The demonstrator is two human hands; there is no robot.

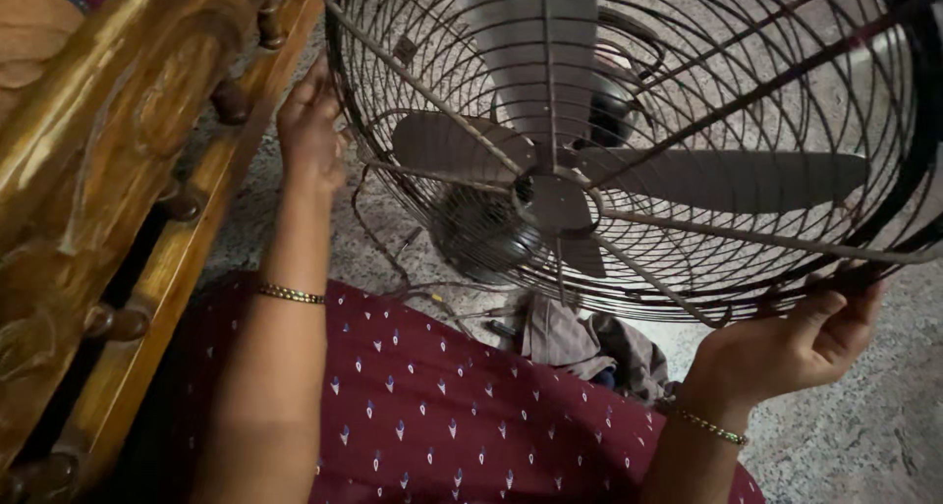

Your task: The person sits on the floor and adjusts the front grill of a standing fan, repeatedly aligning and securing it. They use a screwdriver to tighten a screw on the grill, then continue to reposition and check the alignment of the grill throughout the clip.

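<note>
A large fan with grey blades [550, 170] sits inside a dark wire cage [688, 288] that fills the upper right of the head view. My left hand [309, 126] grips the cage's left rim, fingers curled around the wires. My right hand [796, 342] holds the cage's lower right rim from beneath, fingers hooked over the edge. Both wrists wear thin gold bangles. The motor housing [481, 234] shows behind the blades.
Carved wooden furniture [108, 170] runs along the left edge. A grey cloth [580, 342] and a loose cable [393, 258] lie on the speckled stone floor [864, 425] under the fan. My maroon patterned garment [422, 406] covers the lower middle.
</note>
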